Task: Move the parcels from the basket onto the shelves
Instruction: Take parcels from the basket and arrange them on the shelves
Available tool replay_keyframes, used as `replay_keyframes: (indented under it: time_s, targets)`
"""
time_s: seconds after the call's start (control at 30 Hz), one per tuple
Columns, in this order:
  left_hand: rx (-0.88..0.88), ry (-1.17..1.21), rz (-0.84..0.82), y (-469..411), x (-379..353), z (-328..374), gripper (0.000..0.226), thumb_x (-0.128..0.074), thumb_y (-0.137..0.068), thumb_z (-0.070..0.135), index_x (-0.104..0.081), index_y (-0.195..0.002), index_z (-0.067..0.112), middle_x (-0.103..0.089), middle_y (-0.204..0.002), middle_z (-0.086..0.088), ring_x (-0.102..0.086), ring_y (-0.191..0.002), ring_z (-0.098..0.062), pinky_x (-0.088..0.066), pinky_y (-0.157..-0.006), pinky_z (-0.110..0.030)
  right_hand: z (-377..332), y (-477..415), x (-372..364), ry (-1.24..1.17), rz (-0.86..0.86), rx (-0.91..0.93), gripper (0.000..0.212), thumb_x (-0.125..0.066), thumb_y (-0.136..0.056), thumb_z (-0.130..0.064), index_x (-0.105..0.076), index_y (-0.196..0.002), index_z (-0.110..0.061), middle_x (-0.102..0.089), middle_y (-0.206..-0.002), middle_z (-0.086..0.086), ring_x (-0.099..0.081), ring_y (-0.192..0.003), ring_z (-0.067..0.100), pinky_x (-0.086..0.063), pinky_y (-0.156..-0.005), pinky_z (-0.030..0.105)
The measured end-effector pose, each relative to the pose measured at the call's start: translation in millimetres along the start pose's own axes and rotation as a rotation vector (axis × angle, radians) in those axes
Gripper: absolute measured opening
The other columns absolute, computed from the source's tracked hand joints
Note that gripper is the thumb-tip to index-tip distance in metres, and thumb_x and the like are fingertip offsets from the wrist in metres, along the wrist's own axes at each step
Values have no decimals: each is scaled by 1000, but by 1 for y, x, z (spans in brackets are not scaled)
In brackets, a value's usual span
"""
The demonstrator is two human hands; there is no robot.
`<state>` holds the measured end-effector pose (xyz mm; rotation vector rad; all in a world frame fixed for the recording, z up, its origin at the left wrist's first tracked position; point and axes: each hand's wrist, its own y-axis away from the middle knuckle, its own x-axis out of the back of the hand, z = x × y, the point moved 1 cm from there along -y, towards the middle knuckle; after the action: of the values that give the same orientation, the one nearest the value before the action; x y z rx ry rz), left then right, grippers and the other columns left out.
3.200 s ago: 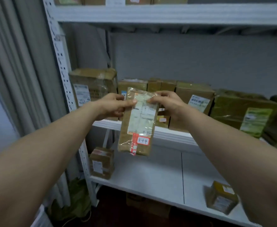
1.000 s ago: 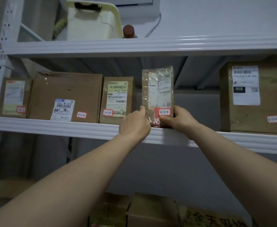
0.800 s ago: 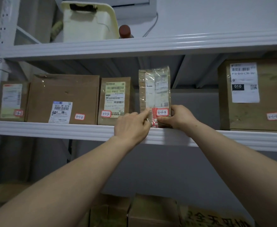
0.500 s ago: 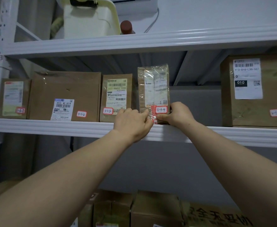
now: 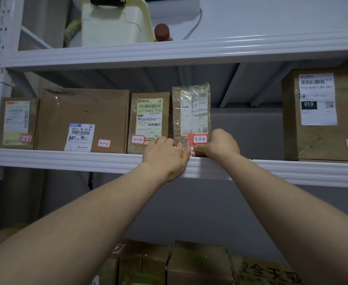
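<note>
A slim brown parcel (image 5: 190, 112) wrapped in clear plastic stands upright on the white shelf (image 5: 66, 159), marked 3-1-4 on a red-edged sticker. My left hand (image 5: 165, 157) grips its lower left corner and my right hand (image 5: 220, 144) grips its lower right corner. To its left, close beside it, stands the parcel tagged 3-1-3 (image 5: 148, 118). The basket is out of view.
Further left on the same shelf stand a wide box tagged 3-1-2 (image 5: 82, 120) and a small box (image 5: 17, 122). A large box (image 5: 323, 114) stands at the right, with a gap between. A cream container (image 5: 113, 21) sits on the shelf above. Boxes (image 5: 189, 264) lie below.
I raised the parcel from the lower shelves to this upper shelf and stood it upright. Over the last second both hands slid it slightly left, closer to the 3-1-3 parcel.
</note>
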<state>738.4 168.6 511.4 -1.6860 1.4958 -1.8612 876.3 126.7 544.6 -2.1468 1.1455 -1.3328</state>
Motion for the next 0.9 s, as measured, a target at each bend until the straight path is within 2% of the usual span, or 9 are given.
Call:
replay_keyframes:
  time_s: [0.2,0.63,0.8,0.87,0.9]
  targets:
    - [5,8,8,-1,1,2,55,-17,-101,44,-51,-133,15,-50,-126,-9,-38,-122,-25,-31,-99,-37,1,-1,-4,0,3,5,27,-70,-83,-39,-57,-87,-15,-55,-81,0,-54,-78,22,-29,-46,26]
    - [2,76,0,0,0,0,54,-19,-102,42,-61,-122,15,-55,-121,-13,-41,-117,-28,-30,-100,-36,2,-5,-8,-16,-23,39,26,-67,-86,-35,-67,-101,-14,-64,-90,2,-59,-81,21,-34,-50,26]
    - [0,94,-11,2,2,-1,55,-18,-102,42,-62,-119,13,-56,-119,-15,-43,-116,-30,-30,-99,-37,3,-7,-10,12,-36,12,28,-66,-86,-36,-66,-102,-14,-67,-96,3,-62,-87,22,-48,-65,31]
    - [-9,108,-8,5,4,-1,55,-18,-102,41,-62,-119,13,-56,-119,-14,-43,-116,-29,-30,-99,-37,1,-4,-9,30,-53,-26,39,-65,-84,-44,-64,-108,-13,-65,-99,4,-62,-91,24,-48,-69,32]
    - [-10,120,-5,7,6,-2,54,-19,-102,41,-62,-118,13,-56,-119,-13,-43,-116,-28,-31,-99,-37,0,0,-8,56,-33,-55,51,-64,-82,-51,-59,-115,-12,-63,-106,6,-60,-98,26,-48,-75,34]
